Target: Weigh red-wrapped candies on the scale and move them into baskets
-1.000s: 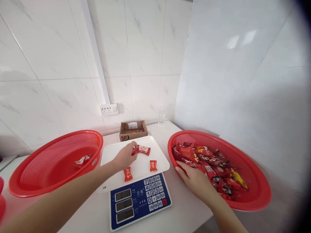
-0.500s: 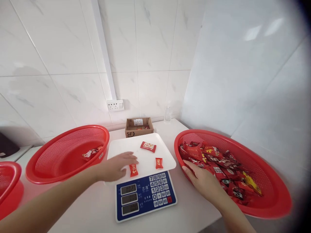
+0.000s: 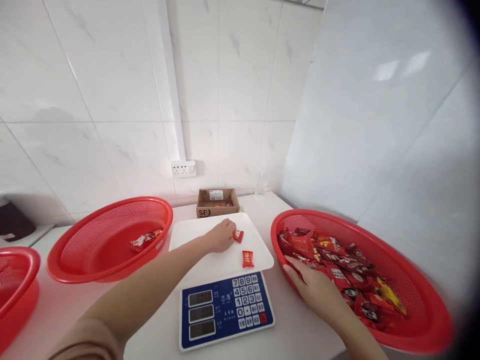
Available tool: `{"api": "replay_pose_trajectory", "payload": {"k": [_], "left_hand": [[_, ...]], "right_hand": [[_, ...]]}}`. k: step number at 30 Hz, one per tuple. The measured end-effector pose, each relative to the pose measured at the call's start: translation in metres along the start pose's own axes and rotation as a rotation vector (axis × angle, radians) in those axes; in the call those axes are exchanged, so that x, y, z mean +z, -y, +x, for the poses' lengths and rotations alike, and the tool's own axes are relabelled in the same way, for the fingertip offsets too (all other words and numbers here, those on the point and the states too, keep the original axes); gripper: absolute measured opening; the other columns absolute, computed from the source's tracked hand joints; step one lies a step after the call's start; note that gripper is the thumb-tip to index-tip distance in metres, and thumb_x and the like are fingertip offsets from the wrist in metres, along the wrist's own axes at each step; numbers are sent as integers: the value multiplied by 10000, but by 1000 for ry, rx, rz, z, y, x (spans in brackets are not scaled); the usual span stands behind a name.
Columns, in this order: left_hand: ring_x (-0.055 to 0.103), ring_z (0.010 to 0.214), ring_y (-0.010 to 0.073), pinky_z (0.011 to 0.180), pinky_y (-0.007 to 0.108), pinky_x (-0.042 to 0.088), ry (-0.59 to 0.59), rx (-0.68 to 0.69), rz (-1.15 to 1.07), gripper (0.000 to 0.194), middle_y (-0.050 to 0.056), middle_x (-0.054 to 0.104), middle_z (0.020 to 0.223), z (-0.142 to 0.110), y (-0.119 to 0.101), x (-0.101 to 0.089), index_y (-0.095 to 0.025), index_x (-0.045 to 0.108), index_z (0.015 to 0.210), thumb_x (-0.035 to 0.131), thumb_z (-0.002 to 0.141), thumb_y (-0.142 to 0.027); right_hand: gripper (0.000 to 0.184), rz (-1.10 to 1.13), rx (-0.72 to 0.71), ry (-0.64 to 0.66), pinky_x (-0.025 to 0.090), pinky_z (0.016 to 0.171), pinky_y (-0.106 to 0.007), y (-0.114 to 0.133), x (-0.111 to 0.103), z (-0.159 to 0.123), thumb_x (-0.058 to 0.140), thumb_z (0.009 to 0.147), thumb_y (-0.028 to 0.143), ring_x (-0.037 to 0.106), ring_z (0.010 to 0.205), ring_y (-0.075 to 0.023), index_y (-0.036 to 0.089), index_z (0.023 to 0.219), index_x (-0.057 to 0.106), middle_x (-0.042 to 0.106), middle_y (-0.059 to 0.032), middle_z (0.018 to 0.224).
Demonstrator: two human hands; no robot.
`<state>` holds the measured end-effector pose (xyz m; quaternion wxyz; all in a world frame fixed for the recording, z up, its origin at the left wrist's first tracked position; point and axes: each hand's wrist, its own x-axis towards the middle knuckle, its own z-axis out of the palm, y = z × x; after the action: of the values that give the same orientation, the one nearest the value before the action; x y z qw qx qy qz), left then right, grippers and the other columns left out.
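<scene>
My left hand reaches over the white pan of a digital scale. Its fingers are closed on the left end of a red candy packet, part of which they hide. Nearer the front of the pan lies a small red wrapped candy, apart from the hand. My right hand grips the near left rim of a large red plastic basket, fingers over the inside. Many red wrapped snacks and a yellow one fill that basket.
Left of the scale stands another red basket with a few packets inside. A third red basket is cut off at the left edge. Behind the pan are a cardboard box and a clear plastic bottle by the wall.
My left hand has moved right and away from me across the pan, from the left candy to the far packet. That left candy no longer shows. My right hand stays on the rim.
</scene>
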<state>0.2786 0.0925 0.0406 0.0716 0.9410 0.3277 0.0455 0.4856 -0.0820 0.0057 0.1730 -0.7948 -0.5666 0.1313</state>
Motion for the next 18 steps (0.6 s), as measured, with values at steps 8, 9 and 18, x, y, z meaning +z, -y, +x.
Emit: {"api": "replay_pose_trajectory", "payload": {"k": [8, 9, 18], "left_hand": [[568, 996, 195, 858, 415, 489, -119, -59, 127, 262, 68, 584, 1108, -7, 11, -1, -160, 566, 1080, 533, 882, -329], [558, 1009, 201, 867, 418, 477, -158, -113, 144, 240, 72, 573, 1113, -13, 21, -7, -161, 559, 1082, 503, 896, -302], [528, 1077, 370, 837, 537, 434, -337, -735, 216, 388, 245, 471, 1202, -91, 124, -55, -94, 462, 1197, 296, 906, -291]], "right_hand": [[547, 21, -28, -4, 461, 912, -417, 1, -1, -2, 268, 914, 459, 589, 1130, -282, 178, 1273, 571, 619, -103, 1258], [544, 17, -30, -5, 462, 909, -424, 1, -1, -2, 269, 914, 456, 590, 1128, -286, 180, 1272, 572, 618, -104, 1258], [563, -4, -12, 11, 462, 905, -441, -7, 5, 3, 262, 907, 475, 589, 1128, -293, 186, 1290, 556, 630, -108, 1240]]}}
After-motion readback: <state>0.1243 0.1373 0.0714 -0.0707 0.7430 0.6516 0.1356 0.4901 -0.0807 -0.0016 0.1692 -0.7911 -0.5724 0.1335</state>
